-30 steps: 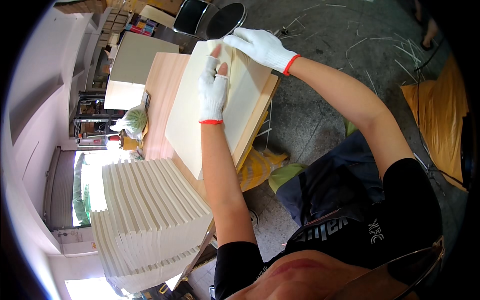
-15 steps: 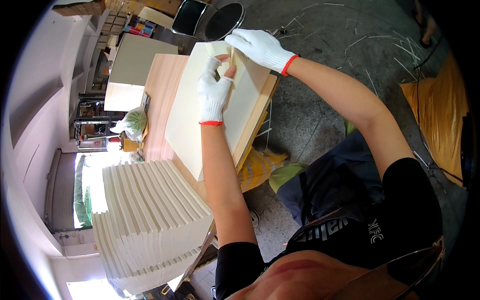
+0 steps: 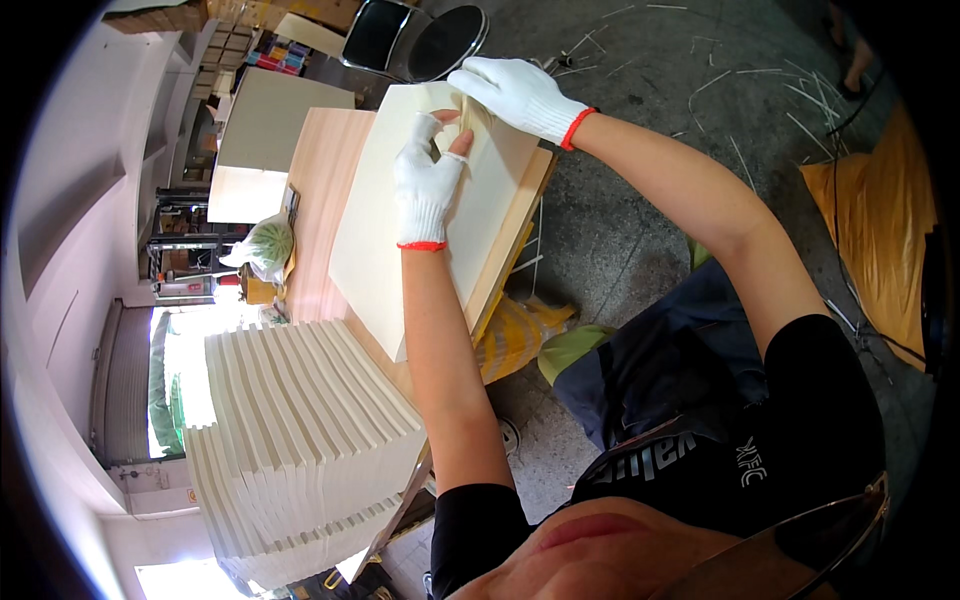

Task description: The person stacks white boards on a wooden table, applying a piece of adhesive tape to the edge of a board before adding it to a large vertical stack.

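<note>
A large cream sheet or panel [image 3: 375,235] lies tilted on the wood-grain table. My left hand [image 3: 428,185], in a white knit glove with a red cuff, rests over it. Its bare thumb and a bare forefinger tip are apart, close beside a thin cream strip [image 3: 472,112] at the panel's far end. My right hand [image 3: 520,98], gloved the same way, reaches in from the right. Its fingers are together and bent down onto the strip's upper end; the fingertips are partly hidden.
A tall stack of cream panels [image 3: 310,400] stands at the near left. On the wood-grain table [image 3: 325,160] sits a plastic bag with something green [image 3: 268,245]. A black stool [image 3: 450,42] is beyond the far end; thin white offcuts [image 3: 810,105] litter the floor at right.
The cream strip between my hands has bent and spread wider at its upper end. My right hand has shifted very slightly left; my left hand stays nearly in place.
</note>
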A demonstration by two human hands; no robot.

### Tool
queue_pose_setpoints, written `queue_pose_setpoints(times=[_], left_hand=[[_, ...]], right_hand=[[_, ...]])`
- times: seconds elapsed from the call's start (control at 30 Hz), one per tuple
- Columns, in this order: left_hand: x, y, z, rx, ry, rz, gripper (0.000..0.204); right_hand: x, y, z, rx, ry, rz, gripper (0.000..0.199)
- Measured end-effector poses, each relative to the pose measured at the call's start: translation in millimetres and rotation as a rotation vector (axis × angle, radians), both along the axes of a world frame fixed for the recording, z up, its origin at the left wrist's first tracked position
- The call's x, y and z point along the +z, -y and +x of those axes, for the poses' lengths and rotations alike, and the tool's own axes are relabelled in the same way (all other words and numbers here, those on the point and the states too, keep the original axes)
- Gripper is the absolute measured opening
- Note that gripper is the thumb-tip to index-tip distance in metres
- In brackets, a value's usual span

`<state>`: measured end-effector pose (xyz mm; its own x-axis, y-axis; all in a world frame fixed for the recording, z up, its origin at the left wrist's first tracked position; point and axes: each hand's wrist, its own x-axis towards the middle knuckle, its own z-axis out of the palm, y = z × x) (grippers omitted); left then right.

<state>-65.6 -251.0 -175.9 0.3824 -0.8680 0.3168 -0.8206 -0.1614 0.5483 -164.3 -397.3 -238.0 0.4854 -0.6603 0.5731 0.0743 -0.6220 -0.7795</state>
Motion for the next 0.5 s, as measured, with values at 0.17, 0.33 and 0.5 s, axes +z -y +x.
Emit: queue_pose_setpoints(times=[0.17,0.33,0.5], left_hand=[[-5.6,2.2,7.6,-0.07,0.017,-0.086,0.031],[-0.4,-0.8,-6.8,-0.043,-0.131,-0.154,0.029],[7.7,-0.8,-10.5,0.034,-0.079,0.05,0.027]], right_hand=[[0.4,0.6,-0.5,0.01,0.017,-0.003,0.045],[6.4,-3.4,-7.2,0.048,-0.068,0.036,0.046],[0.8,0.1,-2.6,0.007,0.0,-0.003,0.046]])
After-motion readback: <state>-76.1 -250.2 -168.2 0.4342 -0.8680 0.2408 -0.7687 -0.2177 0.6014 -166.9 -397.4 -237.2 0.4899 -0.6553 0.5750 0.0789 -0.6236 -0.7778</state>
